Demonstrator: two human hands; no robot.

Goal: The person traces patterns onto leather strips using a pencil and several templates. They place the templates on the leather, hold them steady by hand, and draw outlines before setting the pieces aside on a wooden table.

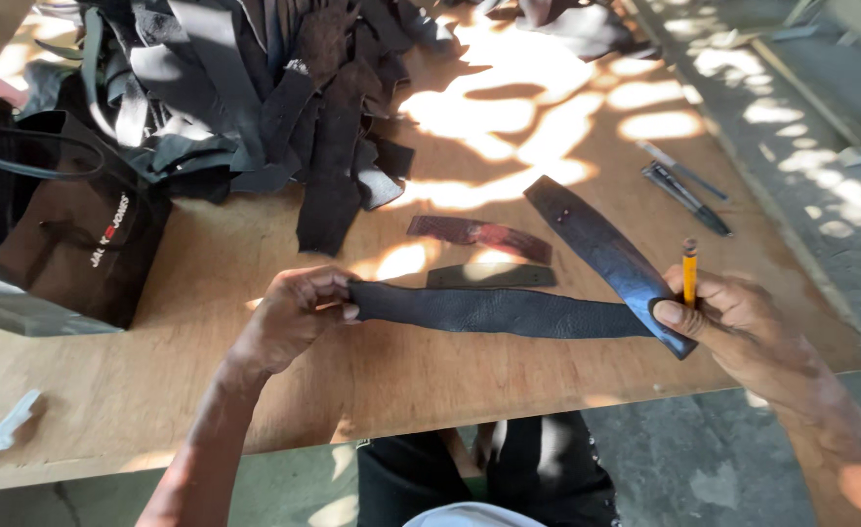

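Both hands hold a black leather strip level above the plywood table. Left hand pinches one end; right hand grips the other end, a curved black piece and a yellow pencil. Beyond lie a reddish strip, a flat template, two pens, a leather heap and a black bag.

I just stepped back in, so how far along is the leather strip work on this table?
Done: two cut pieces lie on the table. In hand: left hand and right hand stretch a black strip, the right also holding a curved piece and pencil. Left: the heap of strips.
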